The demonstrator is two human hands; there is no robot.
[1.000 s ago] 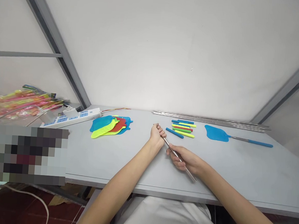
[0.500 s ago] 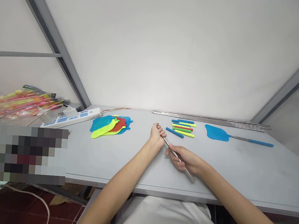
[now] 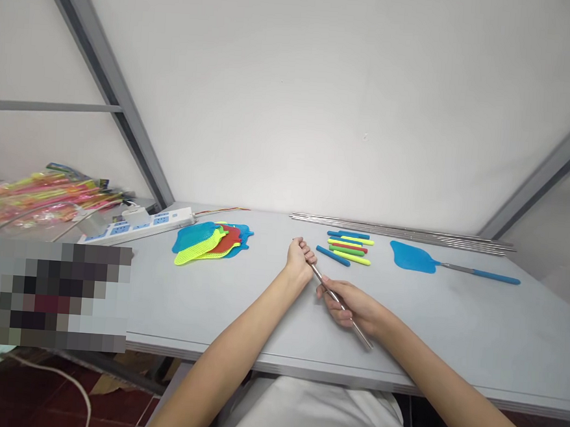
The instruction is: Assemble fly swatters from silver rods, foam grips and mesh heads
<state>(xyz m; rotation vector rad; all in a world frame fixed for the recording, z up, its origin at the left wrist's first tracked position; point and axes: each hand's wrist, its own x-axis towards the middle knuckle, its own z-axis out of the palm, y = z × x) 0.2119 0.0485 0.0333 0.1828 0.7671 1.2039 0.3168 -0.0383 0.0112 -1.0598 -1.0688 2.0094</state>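
Observation:
A thin metal tube (image 3: 362, 336) runs slantwise above the table front, its near end pointing down to the right. My left hand (image 3: 300, 259) is closed around its upper end, and that end is hidden in the fist. Lower down, the fingers of my right hand (image 3: 346, 302) wrap the tube loosely. Just beyond my hands lie several coloured handle grips (image 3: 348, 250) in blue, yellow, red and green. To the left is a pile of fly swatter heads (image 3: 199, 240) in blue, yellow and red. A blue fly swatter (image 3: 413, 257) with a metal shaft and blue handle lies at the right.
Several long metal rods (image 3: 401, 233) lie along the back of the grey table (image 3: 452, 329), by the wall. At the left stands a white power strip (image 3: 175, 217) with cables. Plastic-wrapped pink and yellow items (image 3: 47, 193) lie beyond it. A blurred patch covers the lower left.

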